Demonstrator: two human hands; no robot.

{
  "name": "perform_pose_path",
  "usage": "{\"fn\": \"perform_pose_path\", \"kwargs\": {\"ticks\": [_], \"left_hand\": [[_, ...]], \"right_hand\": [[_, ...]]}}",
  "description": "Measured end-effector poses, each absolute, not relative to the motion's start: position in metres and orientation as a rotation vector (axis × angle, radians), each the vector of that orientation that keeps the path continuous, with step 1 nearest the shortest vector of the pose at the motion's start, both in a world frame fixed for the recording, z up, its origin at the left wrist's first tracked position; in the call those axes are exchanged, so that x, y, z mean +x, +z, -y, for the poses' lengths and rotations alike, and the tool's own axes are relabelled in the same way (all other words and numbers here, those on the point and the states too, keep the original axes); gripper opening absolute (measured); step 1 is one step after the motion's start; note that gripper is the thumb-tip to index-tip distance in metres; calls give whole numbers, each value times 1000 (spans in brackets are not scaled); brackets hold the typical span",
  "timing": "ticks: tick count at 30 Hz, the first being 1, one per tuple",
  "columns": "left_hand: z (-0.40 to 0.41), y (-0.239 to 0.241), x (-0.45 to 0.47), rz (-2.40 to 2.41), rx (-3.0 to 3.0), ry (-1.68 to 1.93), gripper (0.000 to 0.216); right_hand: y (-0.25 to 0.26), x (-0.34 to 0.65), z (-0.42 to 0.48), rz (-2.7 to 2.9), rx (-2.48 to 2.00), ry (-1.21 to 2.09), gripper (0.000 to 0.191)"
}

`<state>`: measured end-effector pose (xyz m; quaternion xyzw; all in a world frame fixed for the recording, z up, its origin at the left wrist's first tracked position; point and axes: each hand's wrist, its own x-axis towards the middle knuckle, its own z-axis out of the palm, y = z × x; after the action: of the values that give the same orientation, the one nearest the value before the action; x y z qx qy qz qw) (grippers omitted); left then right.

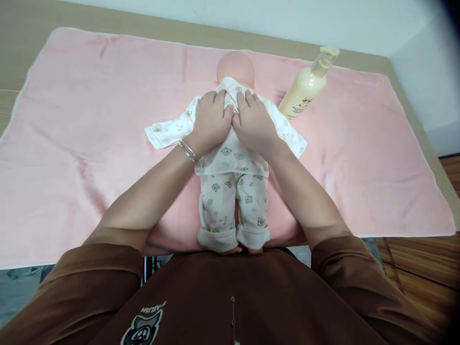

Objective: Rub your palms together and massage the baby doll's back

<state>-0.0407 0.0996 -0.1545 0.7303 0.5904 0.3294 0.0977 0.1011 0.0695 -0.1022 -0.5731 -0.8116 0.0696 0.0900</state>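
Observation:
A baby doll [233, 191] in white printed pyjamas lies face down on a pink towel [89, 120], its bald head away from me and its feet at the near edge. My left hand [212, 120] lies flat on the left side of the doll's upper back, fingers stretched out; two silver bangles sit on that wrist. My right hand [253, 124] lies flat on the right side of the back, fingers extended. The thumbs meet along the middle of the back. Neither hand holds anything.
A cream pump bottle [305, 88] lies on the towel just right of the doll's head. The towel covers a wooden table [32, 19] against a pale wall. Wooden floor [424, 268] shows at the right, beyond the table edge.

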Motion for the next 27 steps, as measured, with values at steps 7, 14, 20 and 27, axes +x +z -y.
{"fn": "perform_pose_path", "kwargs": {"ticks": [7, 14, 20, 27], "left_hand": [[-75, -148, -30, -1745, 2194, 991, 38], [-98, -148, -45, -1702, 2149, 951, 38], [-87, -142, -41, -1761, 2224, 912, 35], [-72, -141, -33, -1745, 2200, 961, 35]], "right_hand": [[-112, 119, -96, 2333, -1697, 357, 63], [-108, 101, -63, 2411, -1690, 171, 67], [-110, 100, -65, 2384, -1617, 216, 60], [-106, 117, -83, 2411, -1633, 296, 63]]}}
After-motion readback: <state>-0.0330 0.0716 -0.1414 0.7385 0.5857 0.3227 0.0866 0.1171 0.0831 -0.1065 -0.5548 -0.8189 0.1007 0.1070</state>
